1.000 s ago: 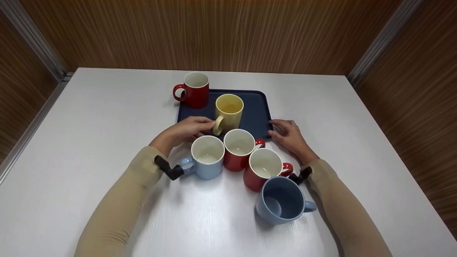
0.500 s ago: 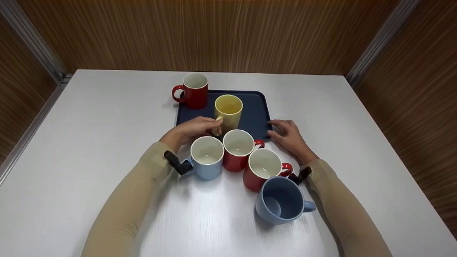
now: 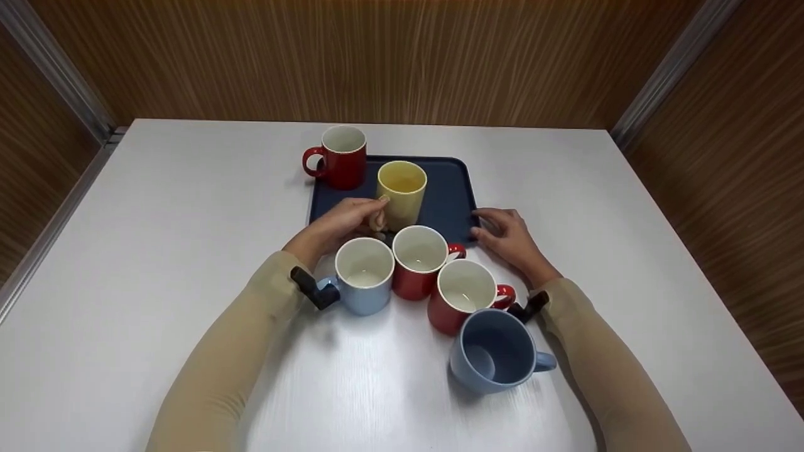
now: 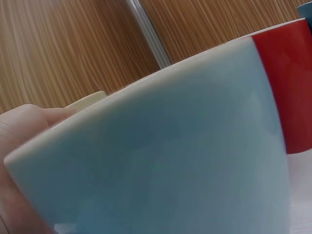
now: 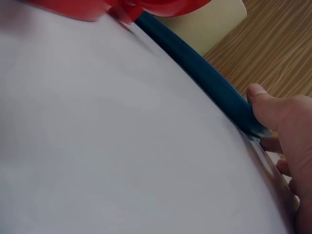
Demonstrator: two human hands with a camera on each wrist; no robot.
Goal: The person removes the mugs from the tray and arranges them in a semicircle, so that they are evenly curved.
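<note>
A yellow mug (image 3: 402,193) stands on a dark blue tray (image 3: 452,188) at the table's middle back. My left hand (image 3: 352,221) grips the mug's handle, fingers curled round it. My right hand (image 3: 505,235) holds the tray's near right corner, thumb on the rim (image 5: 214,87), fingers curled at the edge. In the left wrist view a light blue mug (image 4: 165,156) fills the frame, with a red mug (image 4: 287,83) beside it. A sliver of the yellow mug (image 5: 204,22) shows behind the tray rim in the right wrist view.
A red mug (image 3: 339,157) stands at the tray's far left corner. In front of the tray sit a light blue mug (image 3: 364,276), two red mugs (image 3: 421,260) (image 3: 465,295) and a darker blue mug (image 3: 496,351). Wooden walls surround the white table (image 3: 157,220).
My left hand has closed round the yellow mug's handle and the mug has shifted slightly farther back on the tray. The right hand has stayed at the tray's corner.
</note>
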